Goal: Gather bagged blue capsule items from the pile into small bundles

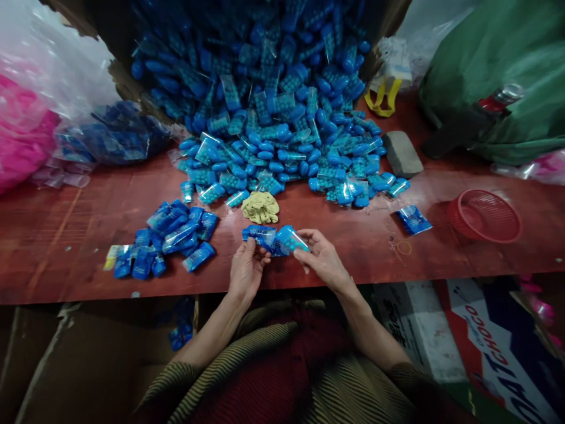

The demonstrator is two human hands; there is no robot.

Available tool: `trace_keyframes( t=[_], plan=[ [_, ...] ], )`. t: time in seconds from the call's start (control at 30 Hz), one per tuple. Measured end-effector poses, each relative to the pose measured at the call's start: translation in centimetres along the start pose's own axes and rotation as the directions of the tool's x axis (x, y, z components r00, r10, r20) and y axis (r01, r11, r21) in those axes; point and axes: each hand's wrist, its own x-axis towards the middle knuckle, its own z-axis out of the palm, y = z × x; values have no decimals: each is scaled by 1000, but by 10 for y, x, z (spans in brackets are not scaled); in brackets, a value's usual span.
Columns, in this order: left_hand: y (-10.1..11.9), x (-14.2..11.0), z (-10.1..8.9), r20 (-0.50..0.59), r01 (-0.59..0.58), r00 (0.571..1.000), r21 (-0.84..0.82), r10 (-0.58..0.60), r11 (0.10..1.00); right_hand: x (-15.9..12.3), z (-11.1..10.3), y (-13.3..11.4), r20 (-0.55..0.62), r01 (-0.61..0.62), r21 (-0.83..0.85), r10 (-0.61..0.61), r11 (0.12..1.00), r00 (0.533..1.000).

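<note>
My left hand (248, 268) pinches a blue printed sachet (261, 235) just above the table's front edge. In my right hand (324, 259) is a small clear bottle (293, 240) with a blue cap and blue balls inside. Its capped end meets the sachet's right side; whether it is inside the opening I cannot tell. Right behind the sachet lies a crumpled pale yellow lump (260, 207), perhaps a glove. A large heap of similar bottles (269, 159) spills forward from a carton at the back. Left of my hands is a pile of blue sachets (165, 235).
One blue packet (414, 219) and a red plastic basket (484, 216) sit on the right. Behind them are a grey block (402, 154) and a green sack (498, 76). A bag of blue packets (115, 132) stands at left; an open carton (88, 353) is below.
</note>
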Motion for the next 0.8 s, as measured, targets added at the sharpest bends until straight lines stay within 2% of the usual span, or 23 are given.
trace_keyframes(
  t=[0.27, 0.5, 0.8],
  plan=[
    [1, -1, 0, 2, -22, 1000, 13, 22, 1000, -1, 10, 13, 12, -18, 16, 18, 1000, 1000],
    [0, 0, -2, 14, -22, 1000, 27, 21, 999, -2, 5, 8, 56, -64, -21, 65, 998, 996],
    [1, 2, -5, 32, -10, 999, 26, 9, 1000, 0, -3, 1, 79, -31, -120, 40, 992, 996]
  ],
)
